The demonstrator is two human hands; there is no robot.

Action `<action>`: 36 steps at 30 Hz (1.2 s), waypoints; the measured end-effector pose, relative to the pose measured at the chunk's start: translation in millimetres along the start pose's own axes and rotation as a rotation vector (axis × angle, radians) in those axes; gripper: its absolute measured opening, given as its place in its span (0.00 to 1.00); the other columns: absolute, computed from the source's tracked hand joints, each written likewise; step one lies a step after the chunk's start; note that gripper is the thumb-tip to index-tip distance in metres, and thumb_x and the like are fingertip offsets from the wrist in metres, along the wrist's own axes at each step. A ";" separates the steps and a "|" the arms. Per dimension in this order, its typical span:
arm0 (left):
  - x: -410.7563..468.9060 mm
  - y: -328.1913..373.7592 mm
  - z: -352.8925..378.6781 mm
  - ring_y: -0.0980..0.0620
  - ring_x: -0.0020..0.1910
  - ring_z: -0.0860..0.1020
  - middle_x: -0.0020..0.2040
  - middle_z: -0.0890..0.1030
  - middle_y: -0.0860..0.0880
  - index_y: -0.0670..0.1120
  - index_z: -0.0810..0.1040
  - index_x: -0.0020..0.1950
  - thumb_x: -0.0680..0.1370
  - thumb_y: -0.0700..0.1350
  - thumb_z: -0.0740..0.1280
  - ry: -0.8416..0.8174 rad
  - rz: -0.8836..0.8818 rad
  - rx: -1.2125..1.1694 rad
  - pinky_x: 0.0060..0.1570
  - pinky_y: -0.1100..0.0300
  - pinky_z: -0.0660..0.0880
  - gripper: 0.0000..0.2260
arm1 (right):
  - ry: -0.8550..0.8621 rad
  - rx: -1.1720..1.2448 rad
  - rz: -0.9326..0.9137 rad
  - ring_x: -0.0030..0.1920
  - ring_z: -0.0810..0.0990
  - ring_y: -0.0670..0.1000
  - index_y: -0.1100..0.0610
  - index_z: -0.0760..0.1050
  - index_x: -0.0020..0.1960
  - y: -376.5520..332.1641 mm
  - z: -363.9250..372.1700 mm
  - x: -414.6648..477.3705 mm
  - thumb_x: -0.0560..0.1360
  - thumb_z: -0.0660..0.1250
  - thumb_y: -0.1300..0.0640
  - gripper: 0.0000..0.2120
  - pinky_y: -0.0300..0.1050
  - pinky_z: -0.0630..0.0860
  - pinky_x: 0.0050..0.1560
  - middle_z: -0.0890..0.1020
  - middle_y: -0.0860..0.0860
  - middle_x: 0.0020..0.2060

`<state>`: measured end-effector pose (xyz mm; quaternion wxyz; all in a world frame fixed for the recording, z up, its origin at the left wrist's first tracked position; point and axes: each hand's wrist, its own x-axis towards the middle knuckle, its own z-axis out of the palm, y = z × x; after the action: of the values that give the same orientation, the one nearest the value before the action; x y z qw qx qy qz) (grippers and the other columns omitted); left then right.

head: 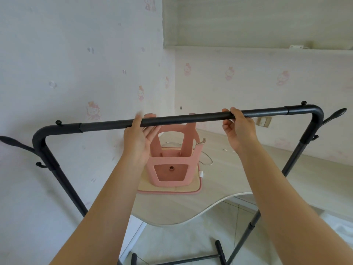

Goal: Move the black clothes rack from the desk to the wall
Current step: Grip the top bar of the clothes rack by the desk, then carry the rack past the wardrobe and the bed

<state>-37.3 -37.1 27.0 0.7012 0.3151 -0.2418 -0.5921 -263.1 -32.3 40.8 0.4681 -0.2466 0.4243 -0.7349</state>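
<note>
In front of the desk (219, 199), the rack (181, 119) stands with its top bar level across the person's chest height and its feet on the tiled floor below the desk's curved edge. The right hand (238, 129) is curled over the bar, fingers on top and thumb below, so it looks to have a proper hold. The left hand (140, 138) is at the bar too, but its palm is open and the fingers are spread and blurred; I would call it wide and only just touching, not gripping.

As I judge it, the move has barely begun: the rack is at the desk, not lifted as far as I can tell, and the whole carry to the wall (66, 73) is left to do.

On the desk, just behind the bar, a pink stool (170, 161) sits upside down on a flat mat (172, 188), with a thin white cable (207, 159) trailing beside it. A shelf (257, 22) hangs above the desk on the right. The side hooks at both ends of the rack stick outward, and the left one sits close to the wall, so that could catch when the rack swings. The right upright crosses in front of the desk edge and may knock it.
</note>
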 end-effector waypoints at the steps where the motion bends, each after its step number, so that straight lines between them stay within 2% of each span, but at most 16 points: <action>1: -0.9 -2.0 2.2 0.40 0.55 0.82 0.56 0.81 0.36 0.41 0.74 0.45 0.82 0.43 0.61 0.003 -0.009 0.003 0.58 0.47 0.78 0.09 | 0.014 0.005 -0.005 0.29 0.72 0.47 0.58 0.72 0.44 -1.7 -3.0 -1.2 0.79 0.64 0.60 0.05 0.36 0.72 0.31 0.84 0.54 0.43; 5: -0.5 -8.8 8.4 0.42 0.56 0.82 0.56 0.81 0.36 0.40 0.73 0.53 0.81 0.42 0.61 -0.025 -0.077 -0.025 0.55 0.47 0.80 0.06 | 0.081 -0.002 -0.039 0.28 0.71 0.46 0.58 0.72 0.43 -8.1 -12.5 -10.2 0.79 0.63 0.59 0.07 0.34 0.71 0.30 0.83 0.53 0.43; 8: 0.5 -14.4 11.7 0.42 0.54 0.82 0.51 0.82 0.38 0.37 0.70 0.65 0.81 0.42 0.62 -0.046 -0.105 -0.014 0.45 0.51 0.83 0.15 | 0.121 -0.010 -0.063 0.28 0.70 0.46 0.57 0.72 0.41 -12.9 -19.5 -17.4 0.79 0.63 0.59 0.08 0.34 0.71 0.30 0.83 0.53 0.43; 10: -0.2 -17.3 15.3 0.43 0.51 0.83 0.49 0.83 0.39 0.35 0.69 0.68 0.81 0.42 0.62 -0.055 -0.118 -0.020 0.43 0.52 0.83 0.17 | 0.138 -0.018 -0.069 0.27 0.70 0.45 0.58 0.73 0.42 -16.4 -23.8 -21.9 0.79 0.63 0.58 0.07 0.33 0.71 0.29 0.83 0.53 0.43; 16: -10.9 -24.4 27.0 0.47 0.43 0.85 0.46 0.82 0.39 0.41 0.72 0.53 0.81 0.42 0.62 -0.097 -0.173 -0.055 0.48 0.49 0.82 0.05 | 0.206 0.024 -0.099 0.26 0.69 0.46 0.61 0.72 0.50 -25.7 -42.2 -32.4 0.79 0.63 0.58 0.05 0.34 0.70 0.28 0.84 0.52 0.41; 18: -16.3 -27.2 31.1 0.49 0.38 0.86 0.44 0.82 0.40 0.42 0.71 0.48 0.81 0.41 0.61 -0.119 -0.191 -0.049 0.50 0.48 0.81 0.04 | 0.242 0.044 -0.117 0.27 0.69 0.47 0.59 0.70 0.48 -28.1 -48.7 -37.9 0.79 0.62 0.57 0.05 0.35 0.70 0.28 0.84 0.52 0.41; 20: -19.3 -29.5 34.1 0.50 0.36 0.86 0.40 0.84 0.41 0.42 0.71 0.48 0.81 0.41 0.61 -0.141 -0.207 -0.058 0.50 0.48 0.81 0.04 | 0.275 0.064 -0.129 0.27 0.68 0.47 0.58 0.69 0.46 -30.1 -52.2 -43.3 0.79 0.62 0.58 0.05 0.35 0.69 0.28 0.83 0.52 0.40; 23: -22.7 -34.0 38.8 0.49 0.37 0.86 0.34 0.85 0.43 0.41 0.70 0.48 0.82 0.41 0.61 -0.176 -0.246 -0.047 0.50 0.48 0.81 0.04 | 0.322 0.079 -0.160 0.28 0.66 0.47 0.57 0.68 0.43 -33.0 -58.7 -51.0 0.78 0.63 0.58 0.06 0.35 0.67 0.29 0.82 0.54 0.40; 26: -29.0 -38.2 45.5 0.47 0.43 0.84 0.42 0.83 0.41 0.41 0.72 0.46 0.81 0.42 0.61 -0.188 -0.284 -0.027 0.53 0.48 0.80 0.06 | 0.359 0.089 -0.175 0.28 0.66 0.47 0.58 0.67 0.46 -36.5 -69.1 -56.3 0.79 0.63 0.58 0.06 0.35 0.68 0.28 0.82 0.55 0.41; 30: -42.0 -45.3 55.9 0.42 0.55 0.82 0.50 0.81 0.38 0.42 0.73 0.46 0.82 0.42 0.61 -0.226 -0.324 -0.023 0.58 0.46 0.78 0.07 | 0.413 0.107 -0.216 0.28 0.67 0.47 0.59 0.67 0.50 -44.5 -83.7 -66.9 0.79 0.62 0.57 0.06 0.35 0.68 0.27 0.83 0.54 0.41; 33: -47.0 -53.6 60.4 0.42 0.57 0.81 0.48 0.82 0.39 0.40 0.72 0.53 0.81 0.43 0.61 -0.275 -0.337 -0.026 0.54 0.48 0.80 0.06 | 0.437 0.109 -0.254 0.27 0.67 0.47 0.59 0.67 0.51 -50.0 -95.1 -78.1 0.79 0.62 0.58 0.06 0.34 0.68 0.27 0.83 0.54 0.40; 36: -51.1 -62.8 62.7 0.43 0.56 0.82 0.44 0.82 0.41 0.35 0.69 0.66 0.81 0.43 0.61 -0.315 -0.349 0.000 0.42 0.54 0.83 0.16 | 0.452 0.111 -0.275 0.27 0.67 0.47 0.59 0.68 0.47 -55.0 -105.8 -88.8 0.79 0.62 0.58 0.05 0.34 0.68 0.28 0.83 0.54 0.40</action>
<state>-133.8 -2.9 25.9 0.5418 0.2559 -0.2902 -0.7461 -330.8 100.1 36.1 0.2700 -0.1055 0.4395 -0.8502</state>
